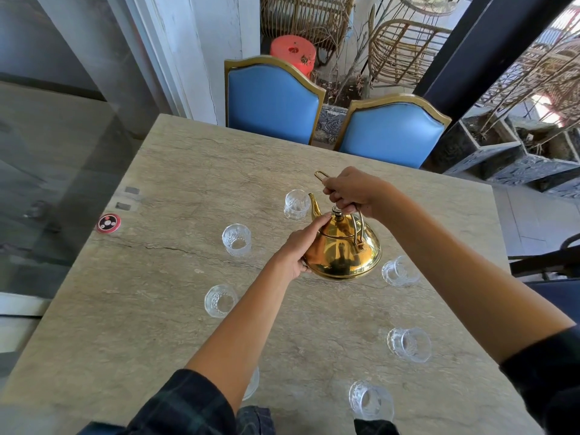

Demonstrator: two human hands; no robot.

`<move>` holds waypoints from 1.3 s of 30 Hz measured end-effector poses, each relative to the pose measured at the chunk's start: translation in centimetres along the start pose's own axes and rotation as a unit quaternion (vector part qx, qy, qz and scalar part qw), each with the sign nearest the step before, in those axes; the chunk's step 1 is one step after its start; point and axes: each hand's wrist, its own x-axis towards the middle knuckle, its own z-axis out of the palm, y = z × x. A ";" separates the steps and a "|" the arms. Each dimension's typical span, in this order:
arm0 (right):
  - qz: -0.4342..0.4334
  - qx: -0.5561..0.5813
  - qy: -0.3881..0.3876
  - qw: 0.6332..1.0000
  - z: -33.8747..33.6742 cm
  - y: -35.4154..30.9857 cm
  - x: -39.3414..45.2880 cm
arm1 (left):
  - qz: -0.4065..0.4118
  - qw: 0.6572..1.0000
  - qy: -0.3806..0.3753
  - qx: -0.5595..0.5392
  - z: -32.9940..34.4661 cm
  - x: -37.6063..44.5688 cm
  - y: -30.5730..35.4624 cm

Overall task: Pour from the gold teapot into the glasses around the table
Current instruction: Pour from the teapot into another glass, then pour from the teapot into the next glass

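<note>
Over the stone table (157, 277), right hand (351, 193) grips gold teapot (343, 249) handle, left hand (301, 246) flat against it.

You're in a café or restaurant: a beige stone tabletop (175, 189) with a round red call button (108, 223), gold-framed blue upholstered chairs (270, 102), rattan chairs (398, 48) outside.

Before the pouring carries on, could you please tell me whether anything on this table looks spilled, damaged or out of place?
No spill shows. A long dark crack runs across the beige stone table, from near the round red call button towards the shiny gold teapot. The clear cut-glass tumblers all stand upright.
</note>
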 end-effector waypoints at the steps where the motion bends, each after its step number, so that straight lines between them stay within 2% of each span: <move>1: -0.004 0.001 0.003 1.000 0.1 0.2 -0.1 | -0.001 1.000 0.001 0.003 -0.2 0.1 0.0; 12: -0.046 0.043 0.022 0.998 2.3 3.3 -1.8 | 0.067 0.997 0.031 -0.006 -3.0 0.1 -0.9; 21: -0.092 -0.007 -0.026 0.995 5.8 2.7 -4.9 | 0.094 0.991 0.075 -0.063 -5.2 -2.7 -4.6; 29: -0.102 -0.054 -0.067 0.991 10.1 2.1 -6.1 | 0.057 0.986 0.103 -0.116 -7.0 -4.9 -8.7; 39: -0.062 -0.115 -0.059 0.990 13.5 0.9 -4.8 | 0.014 0.988 0.095 -0.121 -7.8 -6.5 -10.0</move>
